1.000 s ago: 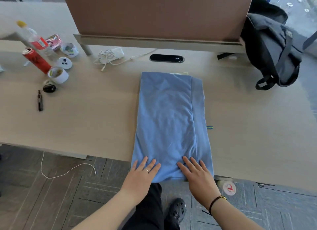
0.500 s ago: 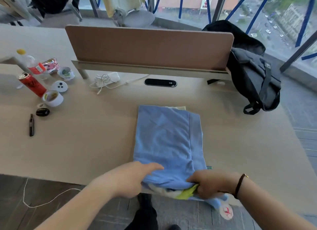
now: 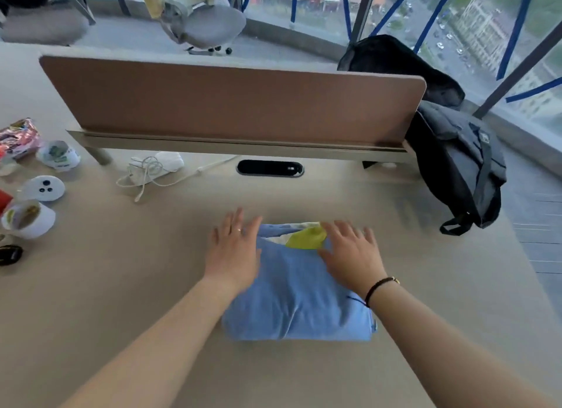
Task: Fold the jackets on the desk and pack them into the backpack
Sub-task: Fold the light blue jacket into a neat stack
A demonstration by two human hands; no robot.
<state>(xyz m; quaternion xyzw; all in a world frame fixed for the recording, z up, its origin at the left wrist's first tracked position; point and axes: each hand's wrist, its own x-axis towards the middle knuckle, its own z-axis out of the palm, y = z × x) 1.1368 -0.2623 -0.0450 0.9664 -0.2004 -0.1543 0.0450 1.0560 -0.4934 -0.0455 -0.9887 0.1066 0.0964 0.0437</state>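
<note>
A light blue jacket (image 3: 299,298) lies folded in half on the desk (image 3: 121,286), its yellow-green and white lining showing at the far edge. My left hand (image 3: 234,249) lies flat with spread fingers on the jacket's far left corner. Flat on the far right part of the jacket is my right hand (image 3: 352,255), next to the lining. The black backpack (image 3: 456,161) leans at the desk's far right corner, apart from both hands.
A brown divider panel (image 3: 231,103) runs across the back of the desk. A white charger with cable (image 3: 152,169) and a black cable port (image 3: 270,168) lie before it. Cups (image 3: 29,217), lids and snack packets crowd the left edge. Office chairs stand beyond.
Both hands gripped the jacket's near end, lifted it and folded it over to the far end. They now lie flat on the halved jacket. The camera view tilted upward.
</note>
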